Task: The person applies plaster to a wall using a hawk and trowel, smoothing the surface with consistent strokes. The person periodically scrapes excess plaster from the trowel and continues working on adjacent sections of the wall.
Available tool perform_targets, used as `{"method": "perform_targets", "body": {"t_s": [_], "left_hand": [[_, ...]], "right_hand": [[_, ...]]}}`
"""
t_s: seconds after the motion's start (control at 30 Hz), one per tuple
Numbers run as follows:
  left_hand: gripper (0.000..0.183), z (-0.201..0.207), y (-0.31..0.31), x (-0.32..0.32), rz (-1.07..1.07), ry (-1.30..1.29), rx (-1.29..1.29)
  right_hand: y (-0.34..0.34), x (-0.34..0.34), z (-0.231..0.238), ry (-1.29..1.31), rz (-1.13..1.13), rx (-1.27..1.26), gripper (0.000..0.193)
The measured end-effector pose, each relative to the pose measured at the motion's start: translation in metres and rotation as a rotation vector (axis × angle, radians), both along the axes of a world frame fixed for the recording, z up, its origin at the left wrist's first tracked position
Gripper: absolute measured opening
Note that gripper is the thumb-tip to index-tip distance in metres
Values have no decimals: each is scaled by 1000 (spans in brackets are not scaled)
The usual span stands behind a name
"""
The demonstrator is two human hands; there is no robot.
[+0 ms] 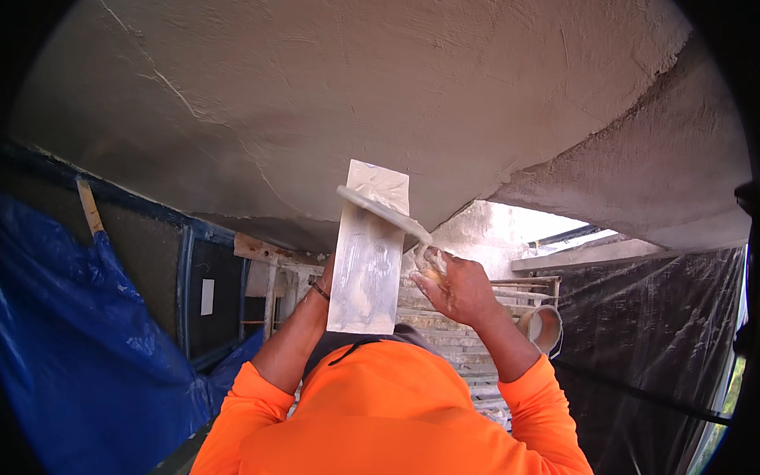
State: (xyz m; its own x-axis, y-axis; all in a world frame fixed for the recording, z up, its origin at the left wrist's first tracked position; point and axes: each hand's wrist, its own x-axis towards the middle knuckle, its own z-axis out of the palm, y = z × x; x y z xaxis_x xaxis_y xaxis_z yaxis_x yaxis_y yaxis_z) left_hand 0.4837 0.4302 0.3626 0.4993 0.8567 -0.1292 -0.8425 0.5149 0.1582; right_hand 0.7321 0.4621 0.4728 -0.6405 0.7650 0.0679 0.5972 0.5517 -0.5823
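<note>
In front of my chest stands a long rectangular steel plastering trowel [363, 279], its smeared face toward me and wet plaster near its far end. My left hand [327, 272] holds it from behind; most of the fingers are hidden by the blade. My right hand [458, 286], spotted with plaster, is closed around the handle of a smaller trowel [385, 211]. That trowel's blade shows almost edge-on, crossing the upper part of the steel plate and apparently touching it or the plaster on it.
A grey plastered ceiling [335, 85] spreads overhead, with a rough-edged step at right. Blue sheeting [75, 327] hangs at left, dark plastic sheeting [645, 330] at right. Slatted scaffold boards [468, 345] lie below, beside a bucket [544, 327] near my right forearm.
</note>
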Motion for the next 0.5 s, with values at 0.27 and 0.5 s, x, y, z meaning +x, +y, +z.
{"method": "perform_targets", "body": {"t_s": [0.27,0.5], "left_hand": [[52,12,-31,-16,82,-22,-25],[52,12,-41,-24,136,-41,-29]], "right_hand": [[36,23,25,685,123,-1365,45],[21,68,-57,937,50,-1704,49]]}}
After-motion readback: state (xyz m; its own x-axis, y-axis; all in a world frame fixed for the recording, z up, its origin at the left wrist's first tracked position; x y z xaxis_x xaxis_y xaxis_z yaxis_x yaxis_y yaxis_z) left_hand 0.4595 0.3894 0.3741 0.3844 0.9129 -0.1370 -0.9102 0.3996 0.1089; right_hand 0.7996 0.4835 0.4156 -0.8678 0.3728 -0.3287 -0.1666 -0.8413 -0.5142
